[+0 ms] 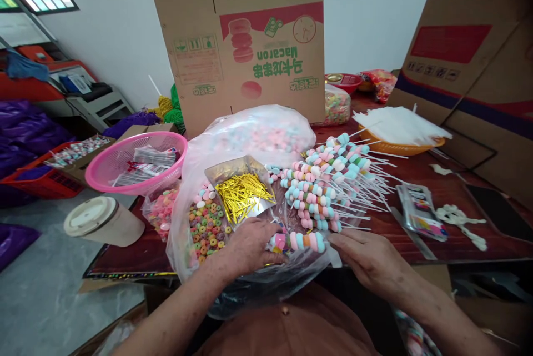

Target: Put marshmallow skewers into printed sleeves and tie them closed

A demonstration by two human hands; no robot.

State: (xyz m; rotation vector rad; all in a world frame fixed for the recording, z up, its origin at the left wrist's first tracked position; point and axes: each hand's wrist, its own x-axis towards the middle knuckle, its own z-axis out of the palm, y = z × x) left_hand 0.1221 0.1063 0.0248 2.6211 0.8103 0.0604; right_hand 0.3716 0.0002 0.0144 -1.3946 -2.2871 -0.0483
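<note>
A marshmallow skewer (307, 241) in pink, blue and orange lies level between my hands, its left end at a small printed plastic bag (278, 242). My left hand (252, 247) is closed on that bag, thumb below and fingers above. At the skewer's other end, the fingers of my right hand (368, 261) are pressed together; the stick there is hidden by them. Just beyond, a pile of finished marshmallow skewers (333, 178) lies with white sticks pointing right. Gold twist ties (241, 197) fill an opened pouch beside colourful cereal rings (205, 228) in a large clear bag.
A pink basket (94, 170) holds flat packets, with a lidded cup (104, 221) in front of it. Behind stands a cardboard box (191, 23). To the right are an orange basket (391, 148) of white sticks, a stack of printed bags (420, 211) and a dark phone (499, 211).
</note>
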